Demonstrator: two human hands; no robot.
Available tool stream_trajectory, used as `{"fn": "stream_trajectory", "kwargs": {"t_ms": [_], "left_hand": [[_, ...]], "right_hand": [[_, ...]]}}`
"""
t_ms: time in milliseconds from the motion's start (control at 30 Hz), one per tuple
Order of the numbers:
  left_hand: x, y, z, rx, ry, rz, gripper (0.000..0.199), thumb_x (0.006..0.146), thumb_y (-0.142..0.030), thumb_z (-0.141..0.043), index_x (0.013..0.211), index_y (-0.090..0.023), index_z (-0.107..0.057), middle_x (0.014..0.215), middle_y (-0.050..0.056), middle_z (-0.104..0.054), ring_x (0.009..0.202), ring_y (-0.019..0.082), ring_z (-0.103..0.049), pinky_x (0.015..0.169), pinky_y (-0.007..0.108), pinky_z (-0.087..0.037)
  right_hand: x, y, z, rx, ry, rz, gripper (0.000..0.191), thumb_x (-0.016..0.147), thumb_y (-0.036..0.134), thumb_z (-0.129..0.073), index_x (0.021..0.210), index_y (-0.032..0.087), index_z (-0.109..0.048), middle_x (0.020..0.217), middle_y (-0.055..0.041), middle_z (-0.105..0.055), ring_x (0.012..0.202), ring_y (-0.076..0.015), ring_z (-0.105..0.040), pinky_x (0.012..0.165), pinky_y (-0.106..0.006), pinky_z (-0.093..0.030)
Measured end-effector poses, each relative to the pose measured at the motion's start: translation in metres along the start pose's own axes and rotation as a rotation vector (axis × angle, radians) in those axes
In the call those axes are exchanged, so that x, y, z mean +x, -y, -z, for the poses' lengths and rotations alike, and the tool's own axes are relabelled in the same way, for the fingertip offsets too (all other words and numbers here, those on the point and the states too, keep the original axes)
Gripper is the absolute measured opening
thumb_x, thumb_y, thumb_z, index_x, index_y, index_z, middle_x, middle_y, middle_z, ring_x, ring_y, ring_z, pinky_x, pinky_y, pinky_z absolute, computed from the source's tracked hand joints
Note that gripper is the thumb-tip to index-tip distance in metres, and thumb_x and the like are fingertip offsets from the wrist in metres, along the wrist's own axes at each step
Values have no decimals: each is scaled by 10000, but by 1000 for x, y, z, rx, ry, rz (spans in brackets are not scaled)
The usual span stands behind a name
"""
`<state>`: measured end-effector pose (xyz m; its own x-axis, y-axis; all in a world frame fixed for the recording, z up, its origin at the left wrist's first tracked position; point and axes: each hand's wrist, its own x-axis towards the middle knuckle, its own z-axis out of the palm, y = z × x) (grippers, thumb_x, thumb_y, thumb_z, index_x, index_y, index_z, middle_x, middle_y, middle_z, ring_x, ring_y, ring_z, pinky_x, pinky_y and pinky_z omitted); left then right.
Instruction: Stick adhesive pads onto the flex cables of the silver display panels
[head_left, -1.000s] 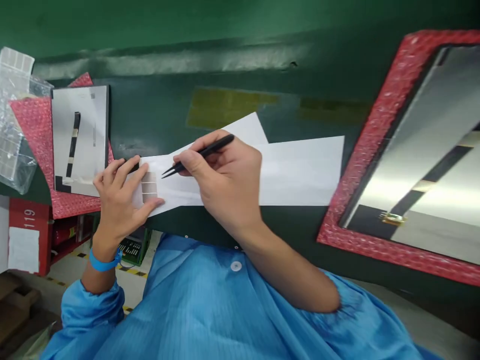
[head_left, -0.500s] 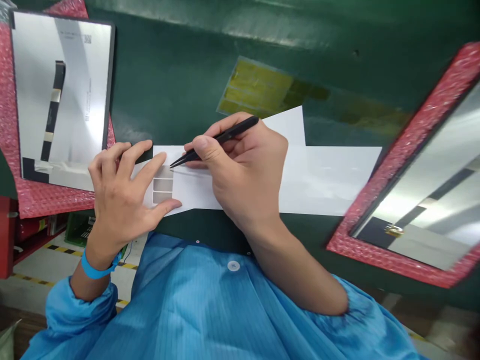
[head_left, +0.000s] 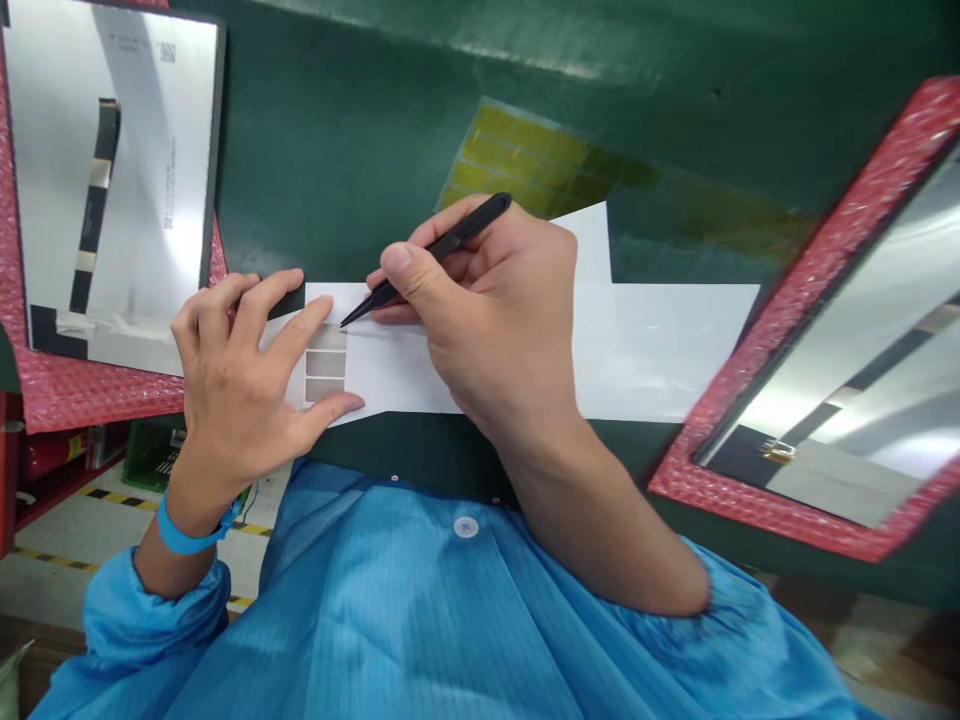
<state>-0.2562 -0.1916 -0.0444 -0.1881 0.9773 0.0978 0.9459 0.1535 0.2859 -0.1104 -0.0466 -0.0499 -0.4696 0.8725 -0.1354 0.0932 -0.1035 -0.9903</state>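
My right hand [head_left: 502, 310] is closed round black tweezers [head_left: 450, 245], whose tips touch or nearly touch the top corner of a grey rectangular sticker [head_left: 325, 337]. Several such grey stickers lie in a column on a white backing sheet [head_left: 390, 375]. My left hand [head_left: 251, 370] rests on the sheet's left end with its fingers spread. Its thumb and index finger lie below and above the stickers. Whether a sticker's edge has lifted, I cannot tell.
On the left, a silver display panel [head_left: 150, 180] with a black flex cable lies on pink bubble wrap [head_left: 97, 395]. Another panel [head_left: 832, 470] sits on pink bubble wrap at the right. Behind my right hand, a sheet of yellow tape pieces [head_left: 517, 150] lies on the green mat [head_left: 337, 150].
The view has shifted slightly. The tweezers' tips stay at the top sticker's corner, while my right hand has tilted a little. My left hand keeps its place on the sheet.
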Motion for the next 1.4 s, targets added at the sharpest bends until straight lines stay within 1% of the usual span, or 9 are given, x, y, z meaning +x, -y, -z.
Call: {"fn": "stream_trajectory", "kwargs": {"t_ms": [133,433,633,800,1033,1133,1233,1333,1400], "left_hand": [[0,0,0,-16,16,10,814,793,-755,-837,1459,-342,-616,1584,89,-574,1446,436,-462,1185,598,-312],[1,0,2,-27,39,30,826,781,-754,-849,1462,-343,-629,1589,95,-565,1463,450,-446,1190,616,-309],[1,-1,1,-15,22,16,839,783,-783,-831,1453,-318,-634,1577,98,-576,1453,439,-456,1190,602,-315],[1,-1,1,-17,31,26,828,785,-784,-827,1452,-335,-630,1583,91,-575,1460,439,-455,1188,600,-314],[1,0,0,-44,30,36,810,793,-799,-810,1450,-361,-632,1590,72,-566,1462,432,-447,1194,603,-300],[0,0,0,-42,14,32,798,802,-789,-809,1449,-358,-627,1584,71,-570,1460,420,-455,1202,591,-299],[1,1,-2,-7,7,36,803,796,-788,-815,1445,-352,-628,1569,79,-584,1451,414,-469,1197,585,-316],[3,6,-2,4,-12,22,830,776,-804,-821,1441,-342,-639,1558,87,-591,1434,422,-482,1181,598,-341],[6,10,1,2,-25,3,826,772,-796,-827,1433,-333,-653,1555,95,-594,1408,436,-502,1157,623,-368]], "right_hand": [[3,0,0,-9,6,-18,393,892,558,-868,836,253,-627,811,13,-728,751,-175,-761,634,-295,-683],[6,-3,3,29,38,-53,388,911,563,-848,847,244,-635,807,4,-740,742,-175,-762,632,-302,-681],[2,1,1,-23,13,12,345,933,481,-848,834,244,-617,808,3,-704,802,-198,-770,654,-313,-666],[6,4,2,-74,57,8,342,906,476,-878,810,246,-645,759,9,-699,708,-188,-737,614,-319,-652],[1,2,-3,-97,25,63,336,909,460,-878,791,253,-642,730,19,-695,645,-174,-711,605,-330,-648],[-2,-3,-7,-43,16,59,306,911,410,-878,804,258,-636,736,30,-703,653,-168,-717,617,-321,-654],[-4,-5,-8,124,24,26,304,914,443,-870,849,259,-637,764,33,-737,668,-162,-740,621,-305,-665],[-5,3,2,249,12,19,383,882,545,-878,870,251,-632,775,26,-762,659,-157,-750,596,-284,-664],[-6,11,23,270,-34,30,424,859,584,-886,872,248,-627,774,23,-769,660,-157,-757,583,-274,-663]]}}
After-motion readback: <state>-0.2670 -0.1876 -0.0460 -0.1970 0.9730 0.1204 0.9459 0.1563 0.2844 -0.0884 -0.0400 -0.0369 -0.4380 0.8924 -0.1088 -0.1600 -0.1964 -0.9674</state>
